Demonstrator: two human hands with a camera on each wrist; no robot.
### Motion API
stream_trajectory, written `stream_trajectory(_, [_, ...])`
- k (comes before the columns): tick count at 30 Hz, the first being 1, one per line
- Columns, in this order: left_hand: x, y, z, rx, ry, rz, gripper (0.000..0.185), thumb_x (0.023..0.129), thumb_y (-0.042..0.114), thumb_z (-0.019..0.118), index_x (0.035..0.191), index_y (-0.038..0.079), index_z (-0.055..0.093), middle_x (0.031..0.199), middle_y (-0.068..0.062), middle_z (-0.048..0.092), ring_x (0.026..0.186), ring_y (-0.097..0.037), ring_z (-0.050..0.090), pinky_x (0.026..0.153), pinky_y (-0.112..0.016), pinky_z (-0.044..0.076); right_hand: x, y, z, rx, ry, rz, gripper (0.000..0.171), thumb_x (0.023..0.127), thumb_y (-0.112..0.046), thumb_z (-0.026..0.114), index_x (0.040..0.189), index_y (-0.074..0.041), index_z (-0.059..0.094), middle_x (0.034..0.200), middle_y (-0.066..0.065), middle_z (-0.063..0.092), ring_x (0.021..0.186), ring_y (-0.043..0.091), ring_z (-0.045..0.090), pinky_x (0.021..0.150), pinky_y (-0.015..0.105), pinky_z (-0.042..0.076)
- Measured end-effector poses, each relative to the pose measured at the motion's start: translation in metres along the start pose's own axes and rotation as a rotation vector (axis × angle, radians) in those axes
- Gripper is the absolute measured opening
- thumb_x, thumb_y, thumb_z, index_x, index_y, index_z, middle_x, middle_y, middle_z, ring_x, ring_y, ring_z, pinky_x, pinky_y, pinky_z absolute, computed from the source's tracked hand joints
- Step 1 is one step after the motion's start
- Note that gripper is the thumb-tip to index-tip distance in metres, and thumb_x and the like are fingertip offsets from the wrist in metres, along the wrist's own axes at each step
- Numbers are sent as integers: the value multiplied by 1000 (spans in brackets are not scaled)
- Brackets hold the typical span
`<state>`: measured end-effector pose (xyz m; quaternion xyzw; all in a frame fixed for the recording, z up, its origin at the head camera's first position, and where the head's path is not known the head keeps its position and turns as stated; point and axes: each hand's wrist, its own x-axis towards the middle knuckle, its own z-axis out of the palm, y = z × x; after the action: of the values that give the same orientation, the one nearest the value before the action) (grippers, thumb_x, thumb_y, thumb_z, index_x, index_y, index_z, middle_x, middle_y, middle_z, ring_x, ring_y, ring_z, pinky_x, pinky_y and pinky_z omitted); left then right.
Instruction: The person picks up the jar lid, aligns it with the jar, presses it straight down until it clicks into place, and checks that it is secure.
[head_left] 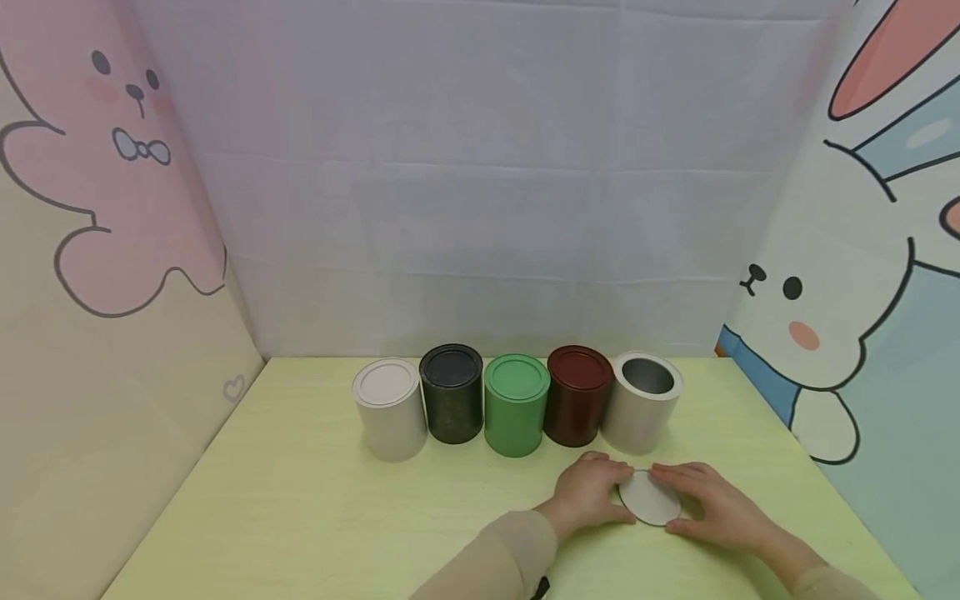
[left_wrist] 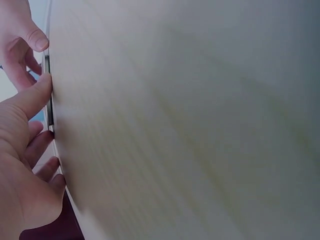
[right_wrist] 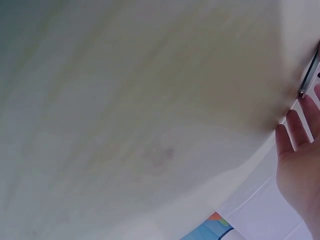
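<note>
A round white lid [head_left: 649,498] lies flat on the table at the front right. My left hand [head_left: 591,492] holds its left edge, thumb at the near side and fingers at the far side. On the opposite edge, my right hand [head_left: 712,506] grips it the same way, with the thumb low and the fingertips on top. Seen edge-on in the left wrist view, the lid [left_wrist: 49,112] is a thin dark strip at the left thumb. Just behind the hands stands a white can [head_left: 637,425] with an open top and a dark inside.
Left of the open can, in a row, stand a dark red can [head_left: 576,408], a green can [head_left: 516,417], a black can [head_left: 453,408] and a white can [head_left: 393,421], all with lids on. A white cloth [head_left: 487,183] hangs behind the pale yellow table [head_left: 315,517].
</note>
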<state>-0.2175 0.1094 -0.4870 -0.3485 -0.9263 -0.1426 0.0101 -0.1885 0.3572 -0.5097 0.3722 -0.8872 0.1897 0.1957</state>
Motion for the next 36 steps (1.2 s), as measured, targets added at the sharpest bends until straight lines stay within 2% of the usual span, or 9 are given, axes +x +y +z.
stream_trajectory(17, [1, -2, 4, -2, 17, 16, 58, 76, 51, 82, 129, 29, 68, 127, 22, 62, 122, -5, 50, 100, -14, 37, 0, -4, -1, -41, -9, 1, 68, 69, -35, 89, 125, -4, 67, 121, 4, 67, 104, 16, 55, 97, 6, 28])
stream_trajectory(25, [3, -3, 7, -30, 49, 36, 45, 74, 49, 84, 111, 27, 74, 113, 23, 66, 115, -5, 54, 97, -14, 39, 2, -6, -4, -37, -9, -12, 67, 69, -33, 89, 123, 0, 67, 120, 6, 66, 105, 17, 55, 99, 5, 27])
stream_trajectory(32, [5, -4, 4, -108, 131, 105, 51, 75, 42, 86, 120, 20, 73, 117, 15, 68, 112, -2, 57, 97, -11, 38, 3, -5, -12, 6, 41, -13, 69, 63, -24, 92, 122, 2, 68, 121, 9, 66, 108, 15, 53, 101, 4, 22])
stream_trajectory(36, [5, -3, 3, -141, 168, 135, 54, 75, 39, 86, 122, 17, 72, 119, 12, 68, 113, -4, 58, 99, -12, 37, 3, -7, -18, 32, 63, 1, 70, 61, -24, 93, 122, 0, 68, 121, 8, 66, 109, 12, 53, 101, 4, 24])
